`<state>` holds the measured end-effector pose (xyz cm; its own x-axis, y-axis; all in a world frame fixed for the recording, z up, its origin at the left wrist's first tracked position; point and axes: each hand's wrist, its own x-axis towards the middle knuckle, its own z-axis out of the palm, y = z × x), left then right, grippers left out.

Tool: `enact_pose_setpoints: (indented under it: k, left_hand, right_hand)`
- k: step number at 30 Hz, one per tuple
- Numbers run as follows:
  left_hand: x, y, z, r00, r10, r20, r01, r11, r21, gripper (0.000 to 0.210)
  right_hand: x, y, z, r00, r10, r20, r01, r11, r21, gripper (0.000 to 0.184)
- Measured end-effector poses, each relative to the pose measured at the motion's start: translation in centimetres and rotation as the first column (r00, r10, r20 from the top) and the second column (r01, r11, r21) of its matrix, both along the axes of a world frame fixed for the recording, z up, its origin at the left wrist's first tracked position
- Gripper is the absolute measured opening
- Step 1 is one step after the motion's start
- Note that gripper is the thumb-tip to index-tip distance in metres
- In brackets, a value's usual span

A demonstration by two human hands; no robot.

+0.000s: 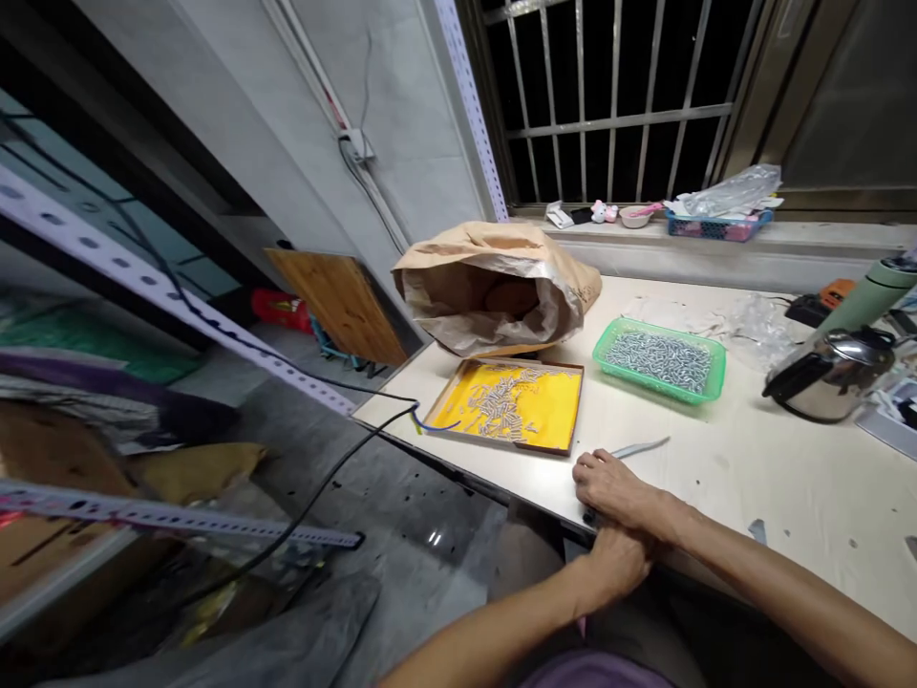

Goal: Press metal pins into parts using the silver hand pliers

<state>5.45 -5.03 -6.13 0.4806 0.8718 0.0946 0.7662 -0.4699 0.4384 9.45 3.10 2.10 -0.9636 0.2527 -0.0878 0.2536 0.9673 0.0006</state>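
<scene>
My right hand (614, 489) rests at the front edge of the table with its fingers curled in. From behind it a thin, curved grey strip (647, 446) sticks out over the tabletop; whether the hand holds it cannot be made out. A small black piece (591, 516) shows just below the curled fingers. Under my right wrist lies my left hand (622, 559), bent at the table edge, its fingers hidden. Beyond the hands, a shallow tray with a yellow bottom (555, 406) holds many small metal pins (501, 406), scattered and heaped.
A green plastic basket (718, 375) full of small metal pieces stands behind the tray, right. An open brown paper sack (580, 277) lies at the back left. A steel kettle (831, 377) and green flask (870, 296) stand right. A black cable (326, 487) crosses the left corner.
</scene>
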Motion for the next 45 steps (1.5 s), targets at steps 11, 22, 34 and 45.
enact_pose_setpoints:
  k: [11, 22, 34, 45]
  left_hand:
    - [0.2, -0.3, 0.0, 0.998, 0.003, -0.062, -0.004, 1.000, -0.025, 0.047]
    - [-10.2, 4.0, 7.0, 0.942, 0.335, -0.006, -0.314, 0.888, 0.336, 0.024]
    - [-19.3, 9.8, 8.6, 0.919, 0.344, -0.192, -0.359, 0.932, -0.050, 0.010]
    - [-17.7, 9.3, 9.8, 0.524, 0.666, 0.531, -0.417, 0.744, -0.521, 0.016]
  right_hand:
    - [-0.5, 0.1, -2.2, 0.978, -0.049, -0.202, 0.027, 0.993, -0.111, 0.010]
    - [2.2, 8.5, 9.4, 0.551, -0.437, -0.711, 0.453, 0.872, -0.184, 0.025]
    - [3.3, 7.1, 6.6, 0.611, -0.621, -0.491, 0.552, 0.779, -0.298, 0.038]
    - [-7.0, 5.6, 2.9, 0.494, -0.764, -0.416, 0.256, 0.585, -0.770, 0.011]
